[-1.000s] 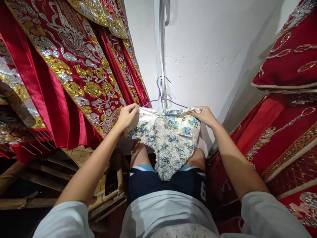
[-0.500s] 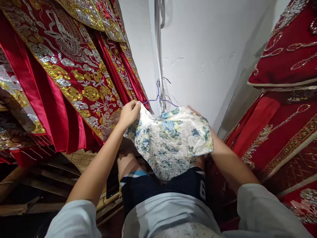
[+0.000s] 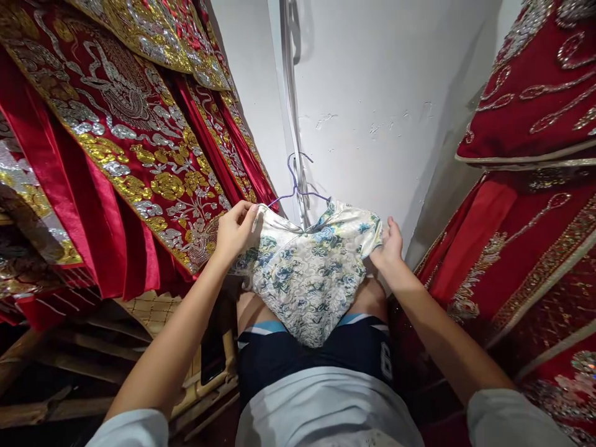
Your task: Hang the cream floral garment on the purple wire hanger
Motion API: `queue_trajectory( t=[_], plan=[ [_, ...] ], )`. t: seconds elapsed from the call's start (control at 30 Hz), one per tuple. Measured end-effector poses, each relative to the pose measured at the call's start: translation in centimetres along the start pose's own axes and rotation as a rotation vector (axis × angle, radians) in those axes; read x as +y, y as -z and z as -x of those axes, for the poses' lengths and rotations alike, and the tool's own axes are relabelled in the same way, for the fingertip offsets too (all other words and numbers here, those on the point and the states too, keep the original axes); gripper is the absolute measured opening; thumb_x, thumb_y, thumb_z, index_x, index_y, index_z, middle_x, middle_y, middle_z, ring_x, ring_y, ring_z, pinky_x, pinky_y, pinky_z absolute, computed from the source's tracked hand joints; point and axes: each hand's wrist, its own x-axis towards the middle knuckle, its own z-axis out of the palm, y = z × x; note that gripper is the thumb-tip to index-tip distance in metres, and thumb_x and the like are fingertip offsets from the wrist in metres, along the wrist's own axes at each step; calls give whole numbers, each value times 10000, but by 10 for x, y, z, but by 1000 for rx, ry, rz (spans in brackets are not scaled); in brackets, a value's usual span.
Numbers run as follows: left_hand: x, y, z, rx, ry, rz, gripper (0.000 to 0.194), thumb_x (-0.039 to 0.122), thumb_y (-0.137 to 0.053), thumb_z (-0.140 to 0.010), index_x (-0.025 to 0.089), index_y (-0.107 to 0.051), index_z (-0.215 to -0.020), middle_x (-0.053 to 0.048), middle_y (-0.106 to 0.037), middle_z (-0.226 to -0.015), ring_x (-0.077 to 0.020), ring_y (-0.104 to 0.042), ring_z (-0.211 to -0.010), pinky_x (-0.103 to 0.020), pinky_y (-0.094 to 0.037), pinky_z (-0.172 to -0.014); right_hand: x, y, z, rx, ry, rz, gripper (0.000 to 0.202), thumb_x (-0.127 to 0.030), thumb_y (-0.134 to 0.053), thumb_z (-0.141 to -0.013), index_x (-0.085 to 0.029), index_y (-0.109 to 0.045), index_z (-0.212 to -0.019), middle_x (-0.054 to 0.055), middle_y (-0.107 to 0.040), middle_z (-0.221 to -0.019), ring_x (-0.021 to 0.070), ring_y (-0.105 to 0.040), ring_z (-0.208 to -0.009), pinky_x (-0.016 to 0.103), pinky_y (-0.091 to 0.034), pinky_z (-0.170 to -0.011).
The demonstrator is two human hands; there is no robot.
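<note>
A white short-sleeved blouse with a blue and green floral print hangs over my lap, its lower edge narrowing to a point. Inside its neckline sits a purple wire hanger, its hook sticking up above the collar. My left hand pinches the blouse and hanger end at the left shoulder, thumb on top. At the right sleeve is my right hand, fingers loosely apart and pointing up beside the sleeve edge. Part of that hand touches the sleeve opening; the contact is partly hidden.
Red costumes with gold and silver sequins hang close on the left. Beaded red garments hang on the right. A white wall with a vertical strip stands ahead. A bamboo seat holds a dark phone-like object.
My right hand has come out from behind the blouse to the outer side of the sleeve, its fingers loosening. The right side of the blouse has dropped and drawn inward. My left hand keeps its pinch.
</note>
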Motion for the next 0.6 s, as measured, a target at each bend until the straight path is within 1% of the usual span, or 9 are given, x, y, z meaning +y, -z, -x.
queue_trajectory(
  t=[0.13,0.2,0.27,0.37,0.43,0.5,0.53,0.57,0.6],
  plan=[
    [11,-7,-12,-76,-15,-30,370,529,-572,-888,191,-719,-925,-31,-681,-817,-176,-555,-718,-261,-373,-630,-29,-3,-37,198,155,-72,552,-652,-552,-840,-185,-684,-1103,110,-689,-1164,285,-619,-1169,404,-508,-968],
    [11,-11,-19,-75,-12,-32,351,518,-590,-873,186,-701,-873,-24,-662,-783,-170,-532,-699,-260,-361,-615,-50,-13,-47,183,230,-5,609,-660,-492,-877,-179,-660,-1209,128,-636,-1283,290,-561,-1257,426,-477,-1016],
    [6,-15,-23,-42,-6,-35,320,485,-591,-869,183,-640,-772,4,-570,-666,-149,-473,-636,-259,-330,-586,-70,-26,-40,117,262,15,681,-685,-398,-915,-181,-602,-1324,139,-593,-1346,296,-539,-1289,450,-469,-1028],
    [-10,-23,-22,37,33,-5,314,419,-585,-860,192,-520,-653,30,-444,-579,-130,-404,-582,-264,-303,-564,-96,-36,4,-157,280,-58,733,-713,-331,-934,-224,-487,-1458,122,-603,-1343,300,-566,-1265,473,-489,-1009],
    [-23,-29,-17,109,119,87,362,458,-561,-868,202,-477,-626,24,-438,-563,-135,-413,-571,-273,-316,-555,-110,-34,43,-496,272,-133,726,-725,-361,-927,-261,-478,-1473,105,-636,-1312,297,-588,-1239,472,-498,-999],
    [-31,-35,-10,193,245,221,449,583,-483,-896,212,-488,-642,4,-468,-569,-150,-450,-559,-287,-345,-539,-118,-28,75,-951,265,-168,722,-750,-435,-888,-268,-564,-1410,100,-662,-1292,299,-605,-1216,461,-498,-1006],
    [-32,-38,-6,221,301,287,509,653,-416,-905,215,-504,-660,-10,-487,-584,-156,-474,-558,-294,-364,-533,-118,-25,85,-1093,262,-152,681,-723,-507,-874,-274,-599,-1377,95,-661,-1302,297,-603,-1222,456,-484,-1029],
    [-31,-40,-1,226,348,354,575,711,-338,-908,216,-515,-673,-26,-508,-605,-163,-500,-566,-301,-389,-533,-116,-22,90,-1154,261,-118,621,-669,-578,-866,-281,-623,-1349,86,-654,-1323,293,-591,-1242,451,-457,-1064],
    [-28,-43,4,202,379,424,633,752,-264,-904,219,-512,-671,-44,-528,-633,-170,-532,-588,-310,-421,-545,-111,-22,92,-1130,259,-81,553,-598,-630,-869,-289,-638,-1327,76,-642,-1346,287,-572,-1270,447,-424,-1101]
  ],
)
